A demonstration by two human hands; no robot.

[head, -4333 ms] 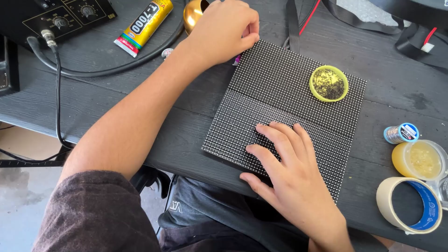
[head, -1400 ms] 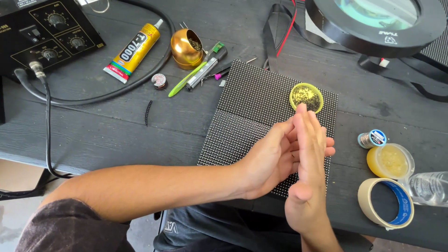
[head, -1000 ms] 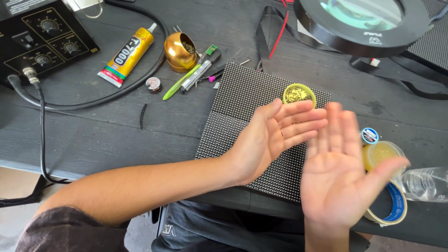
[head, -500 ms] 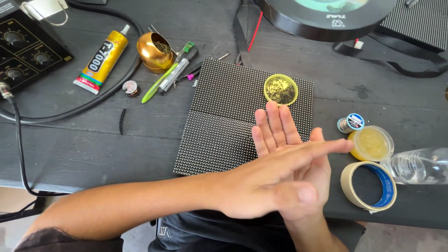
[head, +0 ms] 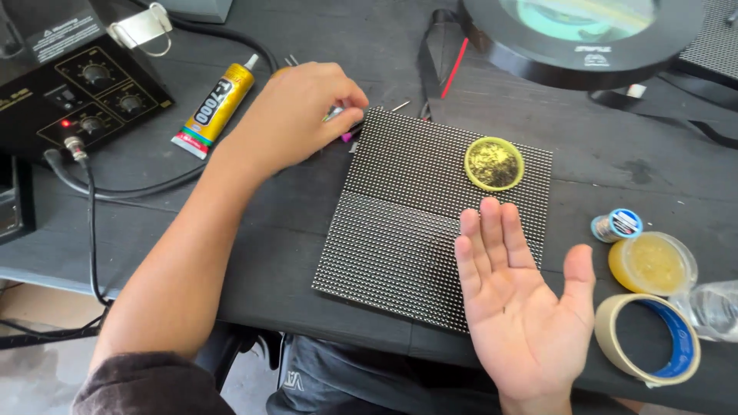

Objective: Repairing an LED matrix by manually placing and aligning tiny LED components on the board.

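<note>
Left hand: the left hand reaches across the dark worktop to the far left corner of the dotted panel; its fingers are curled together over small tools lying there, one with a pink tip. Whether they actually grip one I cannot tell.
Right hand: the right hand is spread open, palm up, holding nothing, its fingertips over the near right part of the panel.
Panel: a dark square board covered in a fine grid of dots, lying flat near the front edge of the worktop.
On the panel: a round yellow-green tin of brassy wool, at the far right corner.
Right of the right hand: a small solder spool, a round amber tub, a roll of tape with a blue inner ring, and part of a clear plastic bottle.
Left of the left hand: a yellow glue tube, then a black control unit with knobs and a cable.
Far side: a round magnifier lamp.
</note>
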